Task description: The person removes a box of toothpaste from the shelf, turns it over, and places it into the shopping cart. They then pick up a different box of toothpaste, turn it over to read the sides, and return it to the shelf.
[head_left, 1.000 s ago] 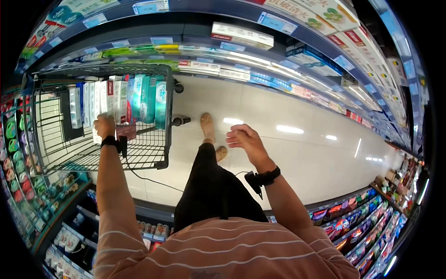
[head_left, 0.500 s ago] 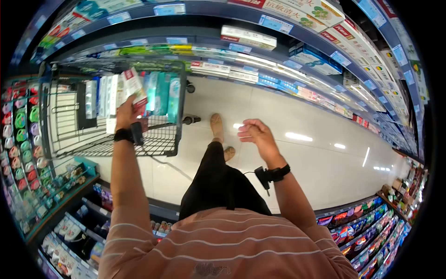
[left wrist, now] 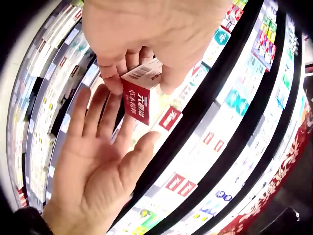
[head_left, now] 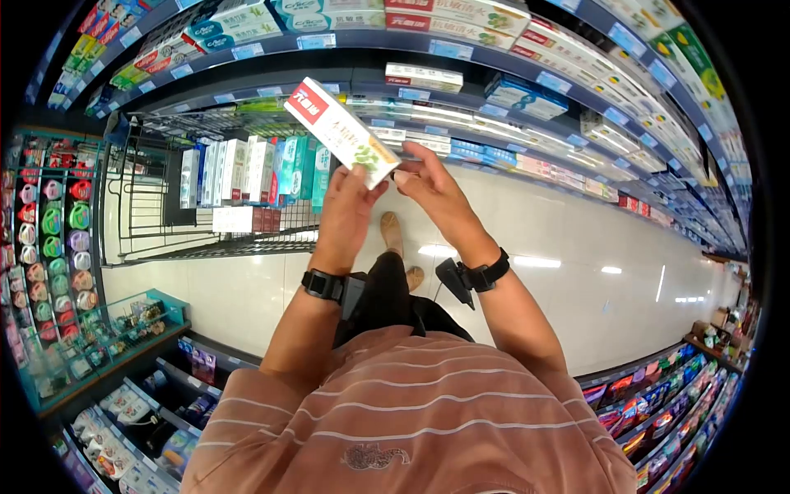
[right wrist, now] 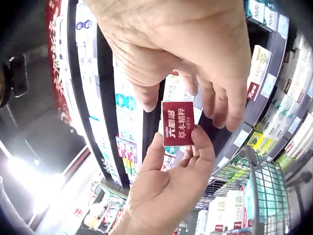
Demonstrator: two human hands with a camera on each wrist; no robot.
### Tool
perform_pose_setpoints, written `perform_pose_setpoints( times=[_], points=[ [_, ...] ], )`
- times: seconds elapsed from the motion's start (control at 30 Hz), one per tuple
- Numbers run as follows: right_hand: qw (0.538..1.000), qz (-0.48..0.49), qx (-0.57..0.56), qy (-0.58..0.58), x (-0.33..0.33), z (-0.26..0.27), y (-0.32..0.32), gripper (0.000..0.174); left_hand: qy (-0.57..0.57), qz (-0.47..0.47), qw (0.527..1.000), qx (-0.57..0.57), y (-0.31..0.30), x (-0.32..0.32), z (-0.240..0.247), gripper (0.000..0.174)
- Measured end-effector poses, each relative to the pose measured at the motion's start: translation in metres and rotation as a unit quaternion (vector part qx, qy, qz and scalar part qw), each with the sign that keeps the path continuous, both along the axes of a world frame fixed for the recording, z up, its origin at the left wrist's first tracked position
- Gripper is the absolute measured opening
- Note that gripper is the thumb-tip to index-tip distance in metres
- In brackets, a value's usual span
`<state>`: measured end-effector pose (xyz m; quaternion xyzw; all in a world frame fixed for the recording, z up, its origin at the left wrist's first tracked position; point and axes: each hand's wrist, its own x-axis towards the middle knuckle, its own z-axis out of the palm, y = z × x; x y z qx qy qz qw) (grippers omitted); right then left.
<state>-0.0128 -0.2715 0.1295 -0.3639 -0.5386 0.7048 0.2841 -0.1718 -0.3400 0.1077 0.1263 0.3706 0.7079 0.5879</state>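
A long white box with a red end panel and green leaf print (head_left: 341,132) slants in front of the chest in the head view. My left hand (head_left: 346,216) pinches its lower end, thumb on the printed face. Beside that end is my right hand (head_left: 440,198), fingers parted and loosely bent. The left wrist view has my left hand (left wrist: 151,34) gripping the box (left wrist: 139,95), with my right palm (left wrist: 98,166) facing up below. In the right wrist view, my right hand (right wrist: 190,58) hangs over the box's red end (right wrist: 178,123) without visibly gripping it.
At the left stands a wire shopping cart (head_left: 152,257) with several upright boxes (head_left: 234,169) and a box lying flat (head_left: 247,219). Shelves of boxed goods (head_left: 461,33) curve across the far side. Hanging packs (head_left: 658,412) fill racks at the lower right.
My left hand has lifted the white box out of the cart and brought it right, in front of the body. My right hand has moved up beside it. The cart's upright boxes remain.
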Motion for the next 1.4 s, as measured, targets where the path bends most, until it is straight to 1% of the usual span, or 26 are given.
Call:
perform_pose_setpoints(
  times=[0.07,0.13,0.17,0.27,0.3,0.4,0.47,0.57,0.67,0.7,0.8,0.9,1.1,1.27,1.4],
  points=[
    [1.000,-0.014,0.005,0.022,0.006,0.005,-0.004,0.053,0.014,-0.021,1.000,0.011,-0.004,0.021,0.007,0.034],
    [0.999,-0.040,0.018,0.010,0.016,0.009,-0.008,0.051,0.030,-0.059,0.998,0.023,-0.008,0.036,0.007,0.035],
    [0.998,-0.055,0.023,0.005,0.021,0.011,-0.010,0.050,0.044,-0.065,0.997,-0.006,-0.010,0.042,0.008,0.033],
    [0.991,-0.087,-0.045,0.092,0.040,0.016,-0.014,0.045,0.117,-0.140,0.982,-0.038,-0.013,0.046,0.014,0.034],
    [0.987,-0.101,-0.067,0.105,0.047,0.023,-0.016,0.044,0.140,-0.155,0.977,-0.049,-0.015,0.045,0.022,0.038],
    [0.972,-0.115,-0.119,0.169,0.075,0.027,-0.019,0.041,0.194,-0.109,0.975,-0.031,-0.014,0.027,0.029,0.043],
    [0.971,-0.121,-0.119,0.167,0.094,0.026,-0.021,0.042,0.205,-0.071,0.976,-0.016,-0.010,0.010,0.037,0.052],
    [0.971,-0.121,-0.116,0.169,0.114,0.024,-0.025,0.044,0.255,-0.068,0.964,0.011,-0.008,0.003,0.063,0.055],
    [0.974,-0.108,-0.109,0.169,0.126,0.021,-0.031,0.044,0.306,-0.127,0.943,0.029,-0.005,0.005,0.071,0.055],
    [0.970,-0.109,-0.115,0.185,0.129,0.021,-0.034,0.044,0.298,-0.120,0.946,0.035,-0.005,0.010,0.075,0.049],
    [0.956,-0.114,-0.134,0.235,0.135,0.015,-0.037,0.044,0.344,-0.097,0.933,0.047,-0.008,0.023,0.084,0.046],
    [0.941,-0.122,-0.155,0.275,0.142,0.003,-0.040,0.043,0.418,-0.083,0.903,0.052,-0.013,0.038,0.099,0.043],
    [0.925,-0.124,-0.181,0.311,0.145,0.000,-0.045,0.043,0.457,-0.085,0.884,0.042,-0.016,0.049,0.113,0.042],
    [0.905,-0.117,-0.203,0.354,0.152,-0.003,-0.042,0.042,0.426,-0.095,0.900,0.018,-0.009,0.045,0.108,0.041],
    [0.921,-0.129,-0.155,0.334,0.165,0.010,-0.044,0.044,0.398,-0.106,0.911,0.024,-0.008,0.049,0.104,0.042]
  ],
)
